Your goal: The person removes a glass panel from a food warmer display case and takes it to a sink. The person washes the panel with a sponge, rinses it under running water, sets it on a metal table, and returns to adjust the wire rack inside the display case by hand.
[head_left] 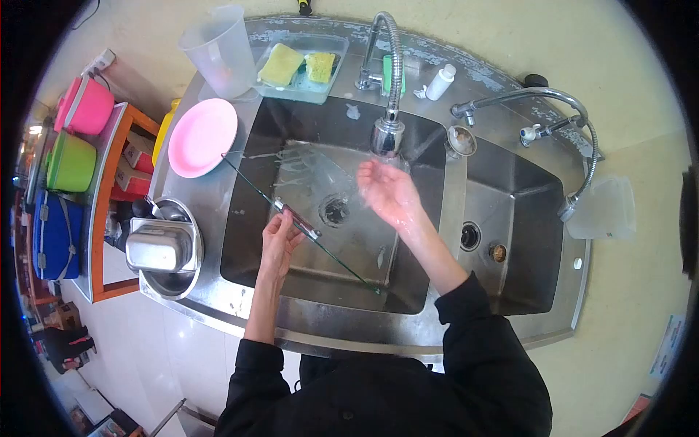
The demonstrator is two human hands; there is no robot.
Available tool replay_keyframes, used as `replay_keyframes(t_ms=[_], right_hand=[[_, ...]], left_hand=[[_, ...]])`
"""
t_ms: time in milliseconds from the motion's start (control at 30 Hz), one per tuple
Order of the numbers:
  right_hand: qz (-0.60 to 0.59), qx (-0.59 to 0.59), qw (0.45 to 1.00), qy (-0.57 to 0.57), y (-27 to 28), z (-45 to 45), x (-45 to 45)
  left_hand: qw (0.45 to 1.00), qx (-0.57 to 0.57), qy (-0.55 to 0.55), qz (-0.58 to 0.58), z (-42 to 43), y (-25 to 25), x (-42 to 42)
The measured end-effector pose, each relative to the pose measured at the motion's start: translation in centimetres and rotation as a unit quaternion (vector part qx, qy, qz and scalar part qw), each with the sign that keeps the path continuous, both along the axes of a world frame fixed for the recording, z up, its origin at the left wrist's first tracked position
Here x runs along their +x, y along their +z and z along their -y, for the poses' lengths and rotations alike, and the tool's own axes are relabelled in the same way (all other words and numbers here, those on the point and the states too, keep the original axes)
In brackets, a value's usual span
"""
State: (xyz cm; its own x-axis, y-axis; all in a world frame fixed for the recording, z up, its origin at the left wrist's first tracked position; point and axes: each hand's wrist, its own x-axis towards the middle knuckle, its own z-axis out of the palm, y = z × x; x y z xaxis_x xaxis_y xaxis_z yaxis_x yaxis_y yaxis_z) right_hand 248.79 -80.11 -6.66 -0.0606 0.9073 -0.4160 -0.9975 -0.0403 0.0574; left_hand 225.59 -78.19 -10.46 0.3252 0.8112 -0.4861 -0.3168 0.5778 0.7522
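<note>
Pinched between thumb and fingers, the left hand (279,237) is where I have my hold: it is closed on the thicker middle of a thin dark rod (307,229). I read the rod as slanting across the large basin (240,255), its upper end by the rim of a pink plate (204,138) on the counter (251,116) and its lower end near the basin's front right corner. From this angle I cannot tell whether either end touches anything.

The right hand (389,195) I have loosely open, palm showing, fingers slightly curled, with nothing in its grasp. It looks wet and sits just below the spray head (387,137) of the middle faucet (395,51). A drain (336,211) shows between the two hands.

Along the back of the counter I can make out a clear pitcher (218,58), then a tray (298,93) with two yellow sponges (282,65) in it, a green item (388,73) behind the faucet hose, and a white bottle (440,82). On my left, a metal container (156,247) rests in a round metal bowl (171,285). On my right are the smaller basin (535,247), a second faucet (535,93) above it, and a clear plastic bin (604,211) beyond.
</note>
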Motion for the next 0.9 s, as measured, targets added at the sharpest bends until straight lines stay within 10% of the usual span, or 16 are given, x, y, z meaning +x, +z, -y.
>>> replay_keyframes(t_ms=[233, 433, 533, 733, 900], right_hand=[[0.154, 0.021, 0.988, 0.022, -1.0, -0.5, 2.8], [0.055, 0.026, 0.99, 0.127, 2.3, 2.8, 0.3], [0.391, 0.014, 0.847, 0.36, 6.2, 5.8, 0.4], [0.546, 0.074, 0.634, 0.543, 7.0, 10.8, 0.7], [0.695, 0.116, 0.604, 0.372, 6.5, 10.4, 3.3]], left_hand=[[1.0, -0.004, 0.004, 0.005, -0.2, -0.4, 0.2], [1.0, -0.02, -0.006, 0.002, -0.5, 0.3, 0.4], [1.0, -0.029, -0.009, -0.006, -0.8, 0.6, 0.7], [1.0, -0.018, -0.018, -0.004, -1.1, 0.8, 1.1], [1.0, -0.008, -0.001, -0.027, -0.8, 1.0, 1.3]])
